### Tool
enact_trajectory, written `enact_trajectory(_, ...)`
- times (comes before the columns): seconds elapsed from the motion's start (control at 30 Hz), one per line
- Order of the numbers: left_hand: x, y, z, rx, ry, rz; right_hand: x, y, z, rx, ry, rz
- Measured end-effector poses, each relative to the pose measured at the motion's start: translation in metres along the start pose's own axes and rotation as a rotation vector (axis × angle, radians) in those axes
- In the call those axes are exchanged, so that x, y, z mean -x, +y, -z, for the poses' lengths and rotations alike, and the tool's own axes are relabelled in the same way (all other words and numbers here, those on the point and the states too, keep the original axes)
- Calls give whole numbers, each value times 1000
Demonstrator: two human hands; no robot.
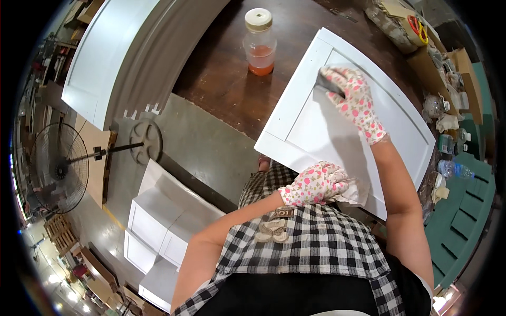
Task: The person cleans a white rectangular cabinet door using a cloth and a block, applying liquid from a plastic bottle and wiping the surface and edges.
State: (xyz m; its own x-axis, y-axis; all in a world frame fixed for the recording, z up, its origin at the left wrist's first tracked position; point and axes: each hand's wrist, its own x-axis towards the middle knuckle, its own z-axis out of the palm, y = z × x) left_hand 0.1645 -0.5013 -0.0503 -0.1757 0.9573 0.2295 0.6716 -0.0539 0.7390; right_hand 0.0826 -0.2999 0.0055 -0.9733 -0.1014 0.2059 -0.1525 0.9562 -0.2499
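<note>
A white panelled cabinet door lies flat at the edge of the dark brown table, right in front of me. My right hand, in a flower-print glove, is closed round a dark grey sanding sponge and presses it at the inner edge of the door's frame; the sponge is slightly blurred. In a matching glove, my left hand rests at the door's near edge. Its fingers close on a white cloth, which lies partly on the door.
A lidded clear jar with orange liquid stands on the table. White panels stack up at the left. Bottles and cardboard boxes line the right side. A pedestal fan and white cabinet pieces occupy the floor.
</note>
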Motion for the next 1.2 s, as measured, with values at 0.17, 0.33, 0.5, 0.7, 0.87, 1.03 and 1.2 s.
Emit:
enact_trajectory(0.17,-3,8,18,-112,-121,-61,10,-50,-25,51,-5,226)
enact_trajectory(0.33,16,3,7,-124,-92,0,18,-102,-1,-261,-208,266)
enact_trajectory(0.5,40,-32,57,-407,424,185,87,-12,41,-231,478,-310)
enact_trajectory(0.7,56,-68,131,-39,762,492,314,79,100,203,643,-1059)
enact_trajectory(0.87,32,-75,143,155,844,558,455,100,93,412,313,-1579)
enact_trajectory(1.03,14,-58,156,-80,766,481,423,79,86,532,301,-1339)
enact_trajectory(1.2,30,-81,145,-395,730,312,287,30,90,237,547,-965)
